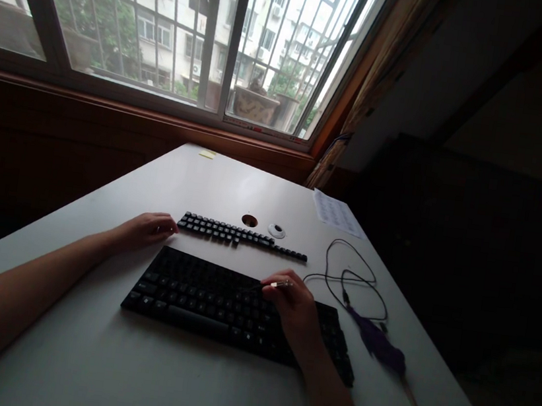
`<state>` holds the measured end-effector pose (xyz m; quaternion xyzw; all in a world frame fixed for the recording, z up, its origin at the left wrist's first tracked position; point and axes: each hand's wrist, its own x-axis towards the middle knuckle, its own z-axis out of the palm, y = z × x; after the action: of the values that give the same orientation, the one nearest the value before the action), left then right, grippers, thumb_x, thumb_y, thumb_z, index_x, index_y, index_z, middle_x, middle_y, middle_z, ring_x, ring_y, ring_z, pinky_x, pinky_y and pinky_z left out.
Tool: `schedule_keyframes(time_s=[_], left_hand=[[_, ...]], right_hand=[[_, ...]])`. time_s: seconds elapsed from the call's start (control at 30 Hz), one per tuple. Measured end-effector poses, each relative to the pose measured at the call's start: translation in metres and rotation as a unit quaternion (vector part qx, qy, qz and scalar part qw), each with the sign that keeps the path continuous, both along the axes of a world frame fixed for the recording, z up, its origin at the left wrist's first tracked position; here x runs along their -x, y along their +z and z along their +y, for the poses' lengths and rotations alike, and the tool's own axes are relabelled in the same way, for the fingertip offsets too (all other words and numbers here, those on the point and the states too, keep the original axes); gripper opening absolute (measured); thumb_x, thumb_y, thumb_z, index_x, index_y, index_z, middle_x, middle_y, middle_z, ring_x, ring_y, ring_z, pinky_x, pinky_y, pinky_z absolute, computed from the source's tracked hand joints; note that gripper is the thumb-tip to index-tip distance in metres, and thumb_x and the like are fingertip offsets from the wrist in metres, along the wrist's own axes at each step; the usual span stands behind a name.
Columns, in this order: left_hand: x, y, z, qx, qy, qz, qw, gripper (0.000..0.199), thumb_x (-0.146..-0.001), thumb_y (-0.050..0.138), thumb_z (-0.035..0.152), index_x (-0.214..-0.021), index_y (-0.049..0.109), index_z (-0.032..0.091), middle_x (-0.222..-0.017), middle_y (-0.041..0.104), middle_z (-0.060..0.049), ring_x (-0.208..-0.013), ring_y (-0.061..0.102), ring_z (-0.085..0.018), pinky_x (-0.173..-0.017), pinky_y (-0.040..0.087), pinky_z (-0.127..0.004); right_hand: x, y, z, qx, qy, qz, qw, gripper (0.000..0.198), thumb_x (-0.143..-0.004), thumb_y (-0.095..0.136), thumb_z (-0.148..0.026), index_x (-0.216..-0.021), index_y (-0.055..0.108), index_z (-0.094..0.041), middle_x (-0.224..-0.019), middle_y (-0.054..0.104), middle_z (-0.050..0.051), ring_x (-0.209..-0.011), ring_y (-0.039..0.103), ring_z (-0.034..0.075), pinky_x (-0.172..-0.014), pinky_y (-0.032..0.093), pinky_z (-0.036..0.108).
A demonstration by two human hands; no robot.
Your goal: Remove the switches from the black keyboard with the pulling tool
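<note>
A black keyboard [196, 313] lies across the white desk, its upper rows stripped of keycaps and its lower rows still fitted with them. Behind it, loose black keycaps [227, 230] are lined up in rows. My left hand [150, 228] rests on the desk at the left end of these rows, fingers slightly bent and fingertips by the end keycaps. Over the right half of the keyboard, my right hand [292, 306] pinches a thin pen-like tool [281, 284] with a shiny end. Its dark tip points left over the bare rows; its exact kind is unclear.
A black cable [358, 281] loops at the right beside a purple cloth-like item [377, 343] with a thin stick-like end. Further back are a cable hole [249, 221], its round white cover [276, 231], a printed sheet [337, 213] and a yellow note [207, 154]. A barred window lies beyond.
</note>
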<state>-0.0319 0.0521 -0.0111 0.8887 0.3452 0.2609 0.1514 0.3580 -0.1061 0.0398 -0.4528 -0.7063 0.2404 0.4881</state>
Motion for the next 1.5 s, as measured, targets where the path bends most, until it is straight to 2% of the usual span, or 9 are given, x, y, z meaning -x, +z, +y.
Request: schedule_keyframes(time_s=[0.27,0.47,0.6,0.9,1.1,1.23,1.3,1.4,1.5], left_hand=[[-0.007,0.007,-0.006,-0.003,-0.004,0.021,1.0,0.023,-0.094,0.047,0.029,-0.096,0.067,0.017,-0.089,0.065,-0.006,-0.068,0.058,-0.013,-0.064,0.045,-0.024],[-0.009,0.008,-0.007,0.005,0.001,0.027,1.0,0.025,-0.094,0.047,0.032,-0.097,0.067,0.018,-0.091,0.065,-0.006,-0.073,0.061,-0.014,-0.069,0.047,-0.024],[-0.011,0.009,-0.008,0.006,0.001,0.03,1.0,0.025,-0.095,0.046,0.033,-0.097,0.067,0.018,-0.092,0.064,-0.006,-0.072,0.06,-0.014,-0.068,0.047,-0.025],[-0.012,0.012,-0.013,0.007,-0.003,0.028,1.0,0.023,-0.095,0.047,0.031,-0.098,0.067,0.019,-0.092,0.063,-0.005,-0.068,0.059,-0.013,-0.066,0.047,-0.024],[-0.022,0.022,-0.024,-0.051,-0.019,-0.001,0.999,0.021,-0.094,0.048,0.024,-0.101,0.067,0.019,-0.089,0.065,-0.006,-0.073,0.059,-0.014,-0.068,0.05,-0.025],[-0.039,0.034,-0.04,-0.078,-0.07,-0.029,0.994,0.019,-0.093,0.052,0.022,-0.101,0.069,0.02,-0.093,0.068,-0.008,-0.084,0.063,-0.018,-0.077,0.054,-0.032],[-0.05,0.041,-0.051,-0.055,-0.116,-0.02,0.992,0.023,-0.093,0.053,0.021,-0.111,0.067,0.022,-0.106,0.069,-0.01,-0.096,0.065,-0.021,-0.087,0.055,-0.038],[-0.066,0.048,-0.068,-0.015,-0.193,-0.004,0.981,0.042,-0.088,0.061,0.02,-0.13,0.058,0.025,-0.13,0.062,-0.012,-0.124,0.055,-0.027,-0.104,0.048,-0.047],[-0.073,0.05,-0.077,0.013,-0.235,0.011,0.972,0.052,-0.087,0.064,0.02,-0.137,0.053,0.029,-0.137,0.058,-0.009,-0.134,0.047,-0.028,-0.109,0.045,-0.048]], right_hand=[[0.009,-0.002,-0.001,-0.005,0.024,-0.041,0.999,0.013,-0.09,0.065,-0.033,-0.086,0.072,-0.023,-0.082,0.062,0.001,-0.071,0.059,0.015,-0.065,0.048,0.027],[0.015,-0.02,0.005,0.001,0.045,-0.113,0.993,0.008,-0.089,0.066,-0.028,-0.092,0.07,-0.022,-0.085,0.063,0.003,-0.076,0.062,0.017,-0.072,0.05,0.029],[0.017,-0.027,0.006,0.008,0.028,-0.147,0.989,0.009,-0.09,0.065,-0.027,-0.086,0.07,-0.021,-0.081,0.065,0.004,-0.075,0.063,0.019,-0.071,0.05,0.032],[0.016,-0.025,0.005,0.032,0.015,-0.131,0.991,0.01,-0.089,0.066,-0.028,-0.081,0.069,-0.022,-0.076,0.068,0.002,-0.07,0.064,0.019,-0.067,0.048,0.031],[0.021,-0.02,0.004,0.007,0.033,-0.108,0.994,0.011,-0.091,0.062,-0.026,-0.083,0.067,-0.021,-0.085,0.065,0.004,-0.079,0.063,0.018,-0.074,0.05,0.031],[0.021,-0.021,0.003,0.012,0.041,-0.103,0.994,0.009,-0.091,0.063,-0.025,-0.095,0.07,-0.023,-0.09,0.07,0.004,-0.084,0.067,0.019,-0.079,0.051,0.032],[0.019,-0.022,0.003,0.022,0.037,-0.101,0.994,0.009,-0.091,0.064,-0.026,-0.095,0.071,-0.024,-0.089,0.072,0.004,-0.083,0.068,0.02,-0.079,0.052,0.033],[0.017,-0.023,0.003,0.028,0.038,-0.091,0.995,0.008,-0.09,0.065,-0.028,-0.091,0.072,-0.025,-0.087,0.073,0.004,-0.081,0.069,0.02,-0.077,0.053,0.033],[0.017,-0.022,0.003,0.033,0.042,-0.08,0.995,0.008,-0.09,0.065,-0.027,-0.09,0.072,-0.025,-0.087,0.074,0.004,-0.08,0.07,0.021,-0.076,0.054,0.034]])
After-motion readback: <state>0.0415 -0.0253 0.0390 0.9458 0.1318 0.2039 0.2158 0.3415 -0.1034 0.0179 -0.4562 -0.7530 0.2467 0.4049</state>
